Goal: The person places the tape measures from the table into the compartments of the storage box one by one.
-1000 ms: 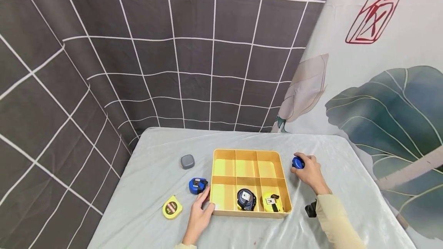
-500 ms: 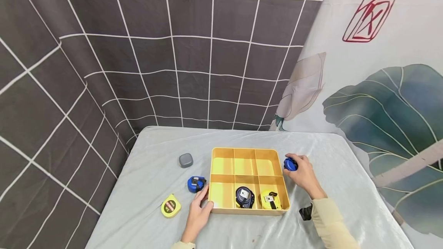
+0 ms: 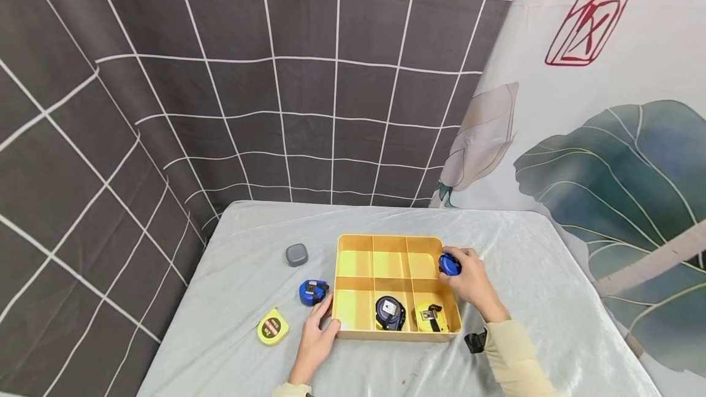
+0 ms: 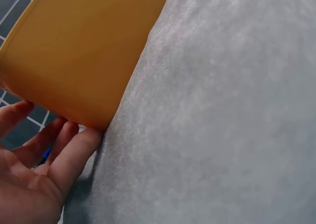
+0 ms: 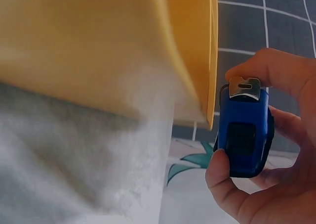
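Note:
A blue tape measure (image 5: pixel 242 135) with a metal end hook is pinched between the thumb and fingers of my right hand (image 3: pixel 469 280). In the head view it overlaps the right rim of a yellow six-compartment box (image 3: pixel 353 277). My left hand (image 3: pixel 314 342) touches the box at its near left corner, fingers along the left wall; the left wrist view shows these fingertips (image 4: pixel 89 137) against the box's outer side. A dark blue tape measure (image 3: pixel 390 313) lies in the front middle compartment. The front right one holds a yellow tape measure (image 3: pixel 430 317).
On the cloth-covered table (image 3: pixel 254 231), left of the box, lie a grey rounded case (image 3: pixel 296 255), another blue tape measure (image 3: pixel 312 293) and a yellow tape measure (image 3: pixel 273 327). A dark gridded curtain (image 3: pixel 309 90) hangs behind the table.
My right hand has carried the blue tape measure leftward, from the table right of the box to over its right rim. The left hand stays at the box corner.

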Demonstrator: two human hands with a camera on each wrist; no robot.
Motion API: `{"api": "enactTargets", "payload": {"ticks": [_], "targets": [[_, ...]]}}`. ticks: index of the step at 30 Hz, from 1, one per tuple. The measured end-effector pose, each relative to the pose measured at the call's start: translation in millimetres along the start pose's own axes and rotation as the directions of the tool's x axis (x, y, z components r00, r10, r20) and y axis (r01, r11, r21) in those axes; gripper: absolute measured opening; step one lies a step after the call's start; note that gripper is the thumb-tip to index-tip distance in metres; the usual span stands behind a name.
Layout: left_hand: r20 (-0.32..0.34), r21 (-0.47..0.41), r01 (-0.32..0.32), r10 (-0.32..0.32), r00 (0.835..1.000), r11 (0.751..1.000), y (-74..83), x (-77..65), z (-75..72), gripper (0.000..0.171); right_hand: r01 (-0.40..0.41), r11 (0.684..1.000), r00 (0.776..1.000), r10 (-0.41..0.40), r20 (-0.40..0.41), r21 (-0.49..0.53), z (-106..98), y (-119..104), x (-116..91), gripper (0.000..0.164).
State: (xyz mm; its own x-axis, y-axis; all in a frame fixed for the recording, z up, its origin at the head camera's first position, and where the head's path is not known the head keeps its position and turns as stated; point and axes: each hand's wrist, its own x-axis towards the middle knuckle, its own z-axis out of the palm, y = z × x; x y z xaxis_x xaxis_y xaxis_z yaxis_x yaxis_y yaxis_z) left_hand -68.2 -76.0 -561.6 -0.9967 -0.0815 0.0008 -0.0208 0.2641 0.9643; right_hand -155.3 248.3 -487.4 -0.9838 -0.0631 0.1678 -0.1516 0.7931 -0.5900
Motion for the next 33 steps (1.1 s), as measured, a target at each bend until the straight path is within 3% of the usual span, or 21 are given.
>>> {"api": "enactTargets", "payload": {"ticks": [2, 5, 25, 33], "targets": [[-0.001, 0.003, -0.012, 0.012, 1.0, 1.0, -11.5, 2.6, 2.0, 0.058, 0.023, 1.0, 1.0, -0.023, -0.012, 0.006, 3.9, -3.2, -1.4, 0.053], [-0.005, 0.011, -0.032, 0.032, 0.999, 0.999, -15.0, 2.3, 1.4, 0.058, 0.037, 0.999, 0.999, -0.037, -0.01, 0.011, 10.6, -9.5, -3.8, 0.053], [-0.04, 0.004, -0.048, 0.048, 0.998, 0.999, -10.8, 1.6, 0.7, 0.057, 0.041, 0.997, 0.998, -0.045, 0.047, 0.072, 46.5, -56.7, -13.5, 0.055], [-0.034, -0.025, -0.016, 0.015, 0.999, 1.0, -10.8, 2.1, 1.4, 0.058, 0.075, 0.992, 0.997, -0.078, 0.029, 0.098, 59.8, -71.9, -17.9, 0.054]]}}
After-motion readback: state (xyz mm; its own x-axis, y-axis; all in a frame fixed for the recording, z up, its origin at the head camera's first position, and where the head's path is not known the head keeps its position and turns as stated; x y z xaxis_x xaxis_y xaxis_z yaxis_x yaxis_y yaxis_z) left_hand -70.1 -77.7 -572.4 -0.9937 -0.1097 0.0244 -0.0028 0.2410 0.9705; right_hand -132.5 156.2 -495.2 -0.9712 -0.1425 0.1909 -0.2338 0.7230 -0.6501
